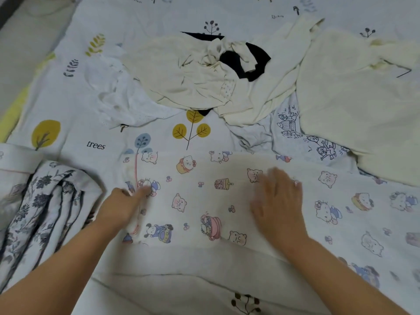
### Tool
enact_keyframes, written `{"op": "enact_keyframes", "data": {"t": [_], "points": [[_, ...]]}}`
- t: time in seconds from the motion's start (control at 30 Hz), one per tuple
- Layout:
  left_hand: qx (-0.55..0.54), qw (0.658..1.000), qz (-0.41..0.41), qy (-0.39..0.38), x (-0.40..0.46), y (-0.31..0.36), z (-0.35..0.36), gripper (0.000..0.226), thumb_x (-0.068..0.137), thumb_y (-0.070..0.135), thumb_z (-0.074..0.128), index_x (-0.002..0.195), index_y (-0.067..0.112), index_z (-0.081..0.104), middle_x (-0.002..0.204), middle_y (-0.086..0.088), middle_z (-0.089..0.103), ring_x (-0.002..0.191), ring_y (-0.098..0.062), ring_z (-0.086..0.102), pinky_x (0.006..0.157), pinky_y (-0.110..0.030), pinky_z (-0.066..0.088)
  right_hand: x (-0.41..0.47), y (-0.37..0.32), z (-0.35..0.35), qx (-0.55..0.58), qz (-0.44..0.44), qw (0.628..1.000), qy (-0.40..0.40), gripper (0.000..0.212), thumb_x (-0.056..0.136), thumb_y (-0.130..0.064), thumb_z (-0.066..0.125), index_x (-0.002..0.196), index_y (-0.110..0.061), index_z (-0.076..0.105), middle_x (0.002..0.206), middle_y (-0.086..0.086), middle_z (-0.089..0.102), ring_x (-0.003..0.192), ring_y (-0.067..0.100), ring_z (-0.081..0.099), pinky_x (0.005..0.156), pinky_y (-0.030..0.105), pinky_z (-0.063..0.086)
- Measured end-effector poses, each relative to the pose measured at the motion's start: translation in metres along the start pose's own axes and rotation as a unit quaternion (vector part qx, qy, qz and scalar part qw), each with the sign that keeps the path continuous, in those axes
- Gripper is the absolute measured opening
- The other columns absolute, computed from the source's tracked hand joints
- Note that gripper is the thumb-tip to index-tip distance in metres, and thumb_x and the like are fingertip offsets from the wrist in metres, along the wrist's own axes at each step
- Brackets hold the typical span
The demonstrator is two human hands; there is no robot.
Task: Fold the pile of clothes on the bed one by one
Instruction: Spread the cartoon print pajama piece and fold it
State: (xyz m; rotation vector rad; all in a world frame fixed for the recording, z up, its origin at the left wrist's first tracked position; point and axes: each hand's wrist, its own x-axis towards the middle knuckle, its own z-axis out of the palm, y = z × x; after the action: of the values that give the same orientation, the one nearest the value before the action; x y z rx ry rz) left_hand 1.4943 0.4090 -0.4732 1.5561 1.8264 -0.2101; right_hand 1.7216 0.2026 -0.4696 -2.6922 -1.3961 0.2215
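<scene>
A white garment printed with cartoon cats and bears (204,196) lies spread flat on the bed in front of me. My left hand (122,205) pinches its left edge near a pink seam. My right hand (279,201) lies flat on the cloth, fingers spread, slightly blurred. Further back sits a rumpled pile: cream clothes (193,73), a black piece (252,62), a thin white garment (122,96) and a pale garment with line-drawn cartoons (295,130).
A folded blue-and-white floral garment (43,214) lies at the left beside my left forearm. A large cream cloth (354,98) covers the right rear. The bed sheet (68,123) is white with tree prints. The bed's left edge runs along the far left.
</scene>
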Motion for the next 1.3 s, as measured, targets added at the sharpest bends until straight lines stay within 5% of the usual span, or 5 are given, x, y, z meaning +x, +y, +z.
{"op": "enact_keyframes", "data": {"t": [0.17, 0.4, 0.57, 1.07, 1.3], "points": [[-0.007, 0.999, 0.033, 0.006, -0.004, -0.008, -0.017, 0.008, 0.077, 0.005, 0.068, 0.079, 0.007, 0.061, 0.068, -0.010, 0.056, 0.065, -0.025, 0.054, 0.055, -0.027, 0.039, -0.043, -0.003, 0.024, -0.028, -0.028, 0.979, -0.201, 0.072, 0.093, -0.058, 0.026, 0.150, -0.024, -0.005, 0.156, 0.012, -0.015, 0.143, 0.029, -0.016, 0.112, 0.054, -0.008], [0.031, 0.986, 0.035, 0.158, -0.008, -0.019, -0.048, 0.028, 0.081, 0.008, 0.060, 0.107, 0.003, 0.051, 0.092, -0.017, 0.056, 0.085, -0.033, 0.058, 0.072, -0.041, 0.046, -0.066, -0.011, 0.016, -0.019, -0.040, 0.990, -0.137, 0.086, 0.064, -0.056, 0.071, 0.134, -0.012, 0.051, 0.137, 0.025, 0.047, 0.125, 0.045, 0.045, 0.092, 0.064, 0.036], [-0.096, 0.992, -0.040, 0.075, -0.016, -0.027, -0.026, 0.049, 0.087, 0.022, 0.061, 0.126, 0.000, 0.040, 0.099, -0.021, 0.059, 0.080, -0.034, 0.060, 0.071, -0.041, 0.053, -0.077, 0.007, 0.030, -0.053, -0.062, 0.962, -0.262, 0.083, 0.087, -0.069, 0.024, 0.130, -0.033, -0.038, 0.153, 0.008, -0.027, 0.128, 0.030, -0.036, 0.110, 0.052, -0.014], [-0.178, 0.935, 0.304, 0.038, -0.105, 0.058, -0.067, 0.036, 0.080, 0.005, 0.065, 0.094, 0.038, 0.059, 0.086, 0.004, 0.066, 0.066, -0.026, 0.063, 0.045, -0.035, 0.055, -0.063, 0.003, 0.015, 0.179, 0.041, 0.962, -0.202, 0.057, 0.099, -0.037, 0.035, 0.150, -0.024, 0.011, 0.158, -0.001, 0.004, 0.145, 0.016, 0.004, 0.117, 0.038, 0.008], [-0.086, 0.869, 0.478, -0.096, -0.185, 0.102, 0.031, 0.045, 0.081, 0.015, 0.064, 0.120, 0.036, 0.054, 0.098, 0.021, 0.057, 0.078, 0.004, 0.052, 0.071, -0.017, 0.044, -0.058, 0.042, -0.042, 0.638, 0.305, 0.704, -0.065, 0.026, 0.096, -0.041, 0.040, 0.106, -0.030, 0.061, 0.118, 0.000, 0.063, 0.099, 0.011, 0.061, 0.082, 0.027, 0.047]]}}
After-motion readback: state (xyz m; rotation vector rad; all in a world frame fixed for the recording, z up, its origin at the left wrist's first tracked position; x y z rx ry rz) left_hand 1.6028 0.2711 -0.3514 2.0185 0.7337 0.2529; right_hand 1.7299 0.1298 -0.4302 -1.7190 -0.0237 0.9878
